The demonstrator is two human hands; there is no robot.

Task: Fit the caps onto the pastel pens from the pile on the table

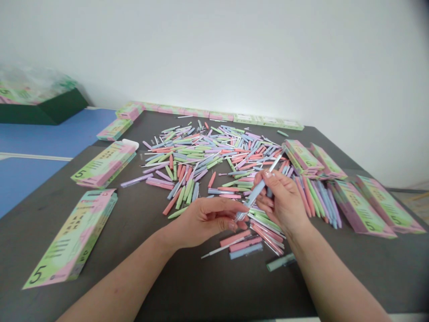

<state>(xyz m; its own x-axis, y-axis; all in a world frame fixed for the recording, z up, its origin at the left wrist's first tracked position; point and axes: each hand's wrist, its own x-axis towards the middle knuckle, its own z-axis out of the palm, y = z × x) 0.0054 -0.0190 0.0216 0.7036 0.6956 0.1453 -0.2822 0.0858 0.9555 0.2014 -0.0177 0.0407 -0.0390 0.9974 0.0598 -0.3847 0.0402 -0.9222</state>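
A light blue pen point(256, 193) slants between my two hands above the front of the pen heap. My left hand point(214, 217) pinches its lower, clear end between thumb and fingers. Higher up, my right hand point(279, 192) has thumb and forefinger closed on the pen, where a thin white refill point(276, 161) sticks out at the top. Whether the refill is inside the blue barrel is hidden by the fingers. Below the hands lie loose pink barrels point(246, 243), a blue barrel point(246, 251) and a white refill point(214, 252).
A wide heap of pastel pen parts point(201, 147) covers the middle of the dark table point(187, 286). Printed pen boxes stand left point(72, 237), right point(365, 208) and along the back point(194, 112). A row of pens point(318, 199) lies right. A green bin point(63, 105) stands far left.
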